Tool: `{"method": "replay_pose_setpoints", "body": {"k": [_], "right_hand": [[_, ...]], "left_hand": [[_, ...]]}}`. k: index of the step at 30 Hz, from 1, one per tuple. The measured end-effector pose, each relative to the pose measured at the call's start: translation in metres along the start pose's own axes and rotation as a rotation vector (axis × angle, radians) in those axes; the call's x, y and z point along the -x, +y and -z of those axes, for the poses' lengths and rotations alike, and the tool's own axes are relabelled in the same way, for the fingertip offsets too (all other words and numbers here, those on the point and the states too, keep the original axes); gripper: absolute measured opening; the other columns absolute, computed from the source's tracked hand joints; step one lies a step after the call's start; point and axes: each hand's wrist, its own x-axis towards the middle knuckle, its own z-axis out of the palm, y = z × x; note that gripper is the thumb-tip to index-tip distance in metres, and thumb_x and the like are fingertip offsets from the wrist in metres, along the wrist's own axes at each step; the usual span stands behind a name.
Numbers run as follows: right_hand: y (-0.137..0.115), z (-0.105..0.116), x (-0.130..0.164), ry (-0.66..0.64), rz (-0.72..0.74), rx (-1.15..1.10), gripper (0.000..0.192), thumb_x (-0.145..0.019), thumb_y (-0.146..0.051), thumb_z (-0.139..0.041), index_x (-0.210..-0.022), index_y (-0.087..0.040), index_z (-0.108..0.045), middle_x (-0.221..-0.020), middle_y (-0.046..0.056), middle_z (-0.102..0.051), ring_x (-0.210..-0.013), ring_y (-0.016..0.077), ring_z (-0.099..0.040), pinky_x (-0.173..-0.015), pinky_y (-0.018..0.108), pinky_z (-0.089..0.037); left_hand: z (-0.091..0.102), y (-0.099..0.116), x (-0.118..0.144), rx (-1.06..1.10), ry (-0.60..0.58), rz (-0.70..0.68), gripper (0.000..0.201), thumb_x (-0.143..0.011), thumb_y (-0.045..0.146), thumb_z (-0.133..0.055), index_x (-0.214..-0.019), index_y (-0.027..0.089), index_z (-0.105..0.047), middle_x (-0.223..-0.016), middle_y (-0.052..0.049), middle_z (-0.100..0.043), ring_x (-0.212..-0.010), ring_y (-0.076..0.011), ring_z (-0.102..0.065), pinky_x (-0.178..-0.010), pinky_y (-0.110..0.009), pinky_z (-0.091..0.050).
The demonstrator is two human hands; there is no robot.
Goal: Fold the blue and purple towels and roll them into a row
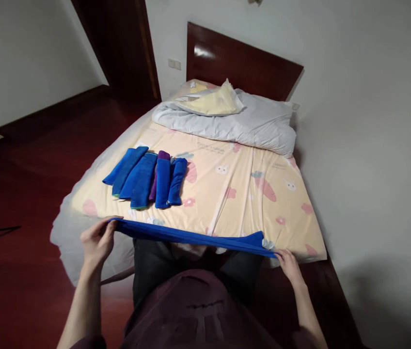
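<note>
A blue towel (pixel 191 236) is stretched in a long narrow strip along the near edge of the bed. At its left end, my left hand (pixel 98 238) pinches a corner between thumb and fingers. My right hand (pixel 288 263) grips the opposite end, lower and to the right. A flap of the cloth lies on the mattress near the right end. Beyond my left hand, several folded blue towels (pixel 143 182) rest side by side on the bed, overlapping. One folded piece (pixel 163 179) has a purple end.
The bed (pixel 234 194) has a cream sheet with carrot and cat prints. A grey-white quilt (pixel 223 121) and a pale yellow pillow (pixel 214 102) lie before the dark headboard (pixel 238 60). Walls stand right and behind; red floor (pixel 34 194) extends left.
</note>
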Motion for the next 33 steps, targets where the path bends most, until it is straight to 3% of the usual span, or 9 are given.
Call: {"method": "replay_pose_setpoints", "body": {"k": [4, 9, 12, 15, 18, 21, 25, 29, 33], "right_hand": [[0.008, 0.035, -0.025, 0.090, 0.003, -0.009, 0.027, -0.085, -0.039, -0.050, -0.084, -0.031, -0.076, -0.098, 0.017, -0.078, -0.093, 0.0358, -0.073, -0.092, 0.051, -0.055], [0.004, 0.095, -0.073, 0.288, 0.016, 0.098, 0.027, -0.084, -0.029, -0.050, -0.090, -0.024, -0.076, -0.098, 0.018, -0.077, -0.084, 0.0270, -0.074, -0.086, 0.042, -0.056], [-0.004, 0.138, -0.095, 0.390, 0.001, 0.138, 0.030, -0.085, -0.028, -0.051, -0.098, -0.019, -0.076, -0.089, 0.014, -0.078, -0.073, 0.0241, -0.073, -0.079, 0.038, -0.058], [-0.013, 0.173, -0.104, 0.550, 0.022, 0.143, 0.031, -0.088, -0.030, -0.053, -0.103, -0.017, -0.076, -0.086, 0.013, -0.079, -0.082, 0.0249, -0.076, -0.079, 0.034, -0.058], [-0.018, 0.194, -0.102, 0.671, 0.054, 0.124, 0.030, -0.089, -0.032, -0.055, -0.102, -0.016, -0.077, -0.092, 0.014, -0.079, -0.089, 0.0253, -0.077, -0.085, 0.034, -0.058], [-0.016, 0.203, -0.090, 0.648, 0.033, 0.043, 0.031, -0.089, -0.036, -0.058, -0.100, -0.015, -0.077, -0.093, 0.016, -0.079, -0.089, 0.0256, -0.078, -0.087, 0.035, -0.060], [-0.003, 0.211, -0.066, 0.476, -0.124, -0.150, 0.037, -0.085, -0.048, -0.067, -0.095, -0.014, -0.079, -0.086, 0.016, -0.079, -0.083, 0.0286, -0.079, -0.084, 0.039, -0.064], [0.009, 0.226, -0.041, 0.327, -0.184, -0.313, 0.048, -0.072, -0.060, -0.077, -0.092, -0.016, -0.079, -0.086, 0.015, -0.079, -0.082, 0.0321, -0.079, -0.086, 0.047, -0.065], [0.014, 0.247, -0.026, 0.332, -0.198, -0.409, 0.041, -0.068, -0.058, -0.081, -0.088, -0.022, -0.080, -0.091, 0.014, -0.079, -0.085, 0.0320, -0.078, -0.089, 0.044, -0.066]], "left_hand": [[-0.007, 0.016, -0.033, 0.023, -0.173, -0.063, 0.039, -0.086, 0.052, -0.063, -0.093, 0.015, -0.075, -0.090, -0.006, -0.077, -0.081, -0.0198, -0.070, -0.078, -0.033, -0.059], [-0.035, 0.046, -0.085, 0.057, -0.343, -0.195, 0.044, -0.092, 0.049, -0.061, -0.106, 0.009, -0.074, -0.101, -0.007, -0.075, -0.086, -0.0144, -0.063, -0.082, -0.028, -0.054], [-0.050, 0.074, -0.117, 0.037, -0.318, -0.264, 0.046, -0.093, 0.049, -0.062, -0.108, 0.008, -0.076, -0.098, -0.006, -0.074, -0.079, -0.0112, -0.058, -0.075, -0.022, -0.049], [-0.061, 0.102, -0.140, 0.000, -0.237, -0.250, 0.046, -0.092, 0.047, -0.064, -0.109, 0.007, -0.077, -0.092, -0.004, -0.075, -0.070, -0.0086, -0.055, -0.069, -0.020, -0.046], [-0.066, 0.123, -0.148, -0.013, -0.215, -0.223, 0.045, -0.091, 0.046, -0.067, -0.110, 0.006, -0.077, -0.083, -0.002, -0.075, -0.066, -0.0083, -0.057, -0.067, -0.020, -0.046], [-0.065, 0.136, -0.146, 0.024, -0.294, -0.194, 0.051, -0.090, 0.050, -0.067, -0.112, 0.005, -0.077, -0.069, 0.000, -0.072, -0.057, -0.0085, -0.058, -0.061, -0.020, -0.046], [-0.053, 0.143, -0.141, 0.092, -0.519, -0.111, 0.060, -0.082, 0.059, -0.070, -0.110, 0.006, -0.077, -0.070, -0.003, -0.074, -0.055, -0.0125, -0.062, -0.056, -0.023, -0.051], [-0.044, 0.136, -0.144, 0.240, -0.782, 0.021, 0.055, -0.069, 0.061, -0.081, -0.097, 0.014, -0.078, -0.078, -0.007, -0.077, -0.070, -0.0204, -0.072, -0.066, -0.032, -0.062], [-0.046, 0.126, -0.152, 0.323, -0.939, 0.127, 0.051, -0.064, 0.057, -0.087, -0.092, 0.015, -0.077, -0.081, -0.008, -0.078, -0.074, -0.0220, -0.075, -0.073, -0.035, -0.064]]}}
